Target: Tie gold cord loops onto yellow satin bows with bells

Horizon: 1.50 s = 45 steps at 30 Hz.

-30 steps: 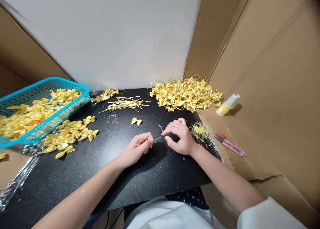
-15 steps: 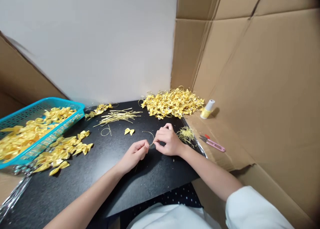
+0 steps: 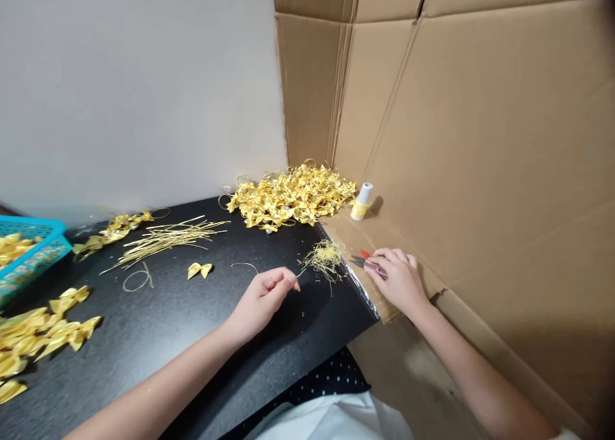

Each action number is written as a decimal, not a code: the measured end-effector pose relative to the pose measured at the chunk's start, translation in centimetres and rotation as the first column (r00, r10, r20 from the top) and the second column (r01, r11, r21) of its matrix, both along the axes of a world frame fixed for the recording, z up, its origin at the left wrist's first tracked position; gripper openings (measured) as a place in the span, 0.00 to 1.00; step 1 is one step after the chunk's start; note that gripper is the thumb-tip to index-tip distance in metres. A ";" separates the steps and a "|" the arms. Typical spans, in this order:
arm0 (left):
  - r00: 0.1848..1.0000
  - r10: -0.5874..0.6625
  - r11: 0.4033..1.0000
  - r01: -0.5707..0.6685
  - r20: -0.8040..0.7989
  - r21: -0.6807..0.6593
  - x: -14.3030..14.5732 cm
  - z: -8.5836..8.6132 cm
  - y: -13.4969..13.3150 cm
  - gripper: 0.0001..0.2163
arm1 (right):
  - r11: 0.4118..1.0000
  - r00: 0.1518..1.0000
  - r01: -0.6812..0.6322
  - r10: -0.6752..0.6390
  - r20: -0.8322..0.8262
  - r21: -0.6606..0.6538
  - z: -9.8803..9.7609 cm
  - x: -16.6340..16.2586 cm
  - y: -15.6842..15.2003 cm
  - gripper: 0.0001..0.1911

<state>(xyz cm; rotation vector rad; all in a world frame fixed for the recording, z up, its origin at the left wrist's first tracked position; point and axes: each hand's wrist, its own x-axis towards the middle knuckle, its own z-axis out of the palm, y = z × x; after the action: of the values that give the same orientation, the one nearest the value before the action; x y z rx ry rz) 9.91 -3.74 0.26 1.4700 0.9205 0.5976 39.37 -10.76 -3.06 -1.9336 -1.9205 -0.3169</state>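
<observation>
Left hand [image 3: 271,291] pinches cord [image 3: 246,264]; right hand [image 3: 398,278] at the snips [image 3: 376,269].
Left hand is drawn in, thumb against forefinger, over the worktop [image 3: 192,312]; the cord arcs out from it on the far side, near the bow [image 3: 200,271]. Right hand curls over the handle of the snips, which rest on the cardboard [image 3: 348,232] just beyond the offcuts [image 3: 327,254]; whether its grip has closed cannot be told. In this inspector's judgement, the left pinch should stay firm and still, and the snips be taken by the handle, blades pointing away from the fingers. Compared with half a second ago, the right hand has left the cord for the snips, and the view has swung rightward, cutting off most of the basket [image 3: 38,224].
</observation>
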 end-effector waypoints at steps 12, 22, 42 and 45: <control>1.000 0.009 1.000 -0.009 0.029 0.003 3.2 0.4 0.6 0.19 | 0.985 0.603 -0.160 0.148 -0.784 0.063 0.9 -4.4 0.0 0.12; 0.993 -0.015 0.974 0.041 0.120 -0.223 4.7 0.4 1.5 0.20 | 0.923 0.313 -0.368 0.005 -0.950 -0.117 0.5 -7.7 0.6 0.22; 0.996 -0.087 0.958 0.092 0.028 -0.273 6.1 1.0 2.0 0.18 | 0.914 0.117 -0.392 -0.066 -0.991 -0.107 0.0 -7.5 1.3 0.23; 0.996 -0.084 0.958 0.089 0.029 -0.274 6.0 0.9 2.1 0.18 | 0.914 0.135 -0.387 -0.077 -0.988 -0.124 -0.1 -7.5 1.3 0.22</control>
<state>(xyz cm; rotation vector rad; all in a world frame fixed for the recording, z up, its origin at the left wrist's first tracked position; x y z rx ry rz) 15.90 -1.64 1.20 1.2455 0.8826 0.3991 31.89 -9.49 -3.16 -1.3230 -1.1409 1.2424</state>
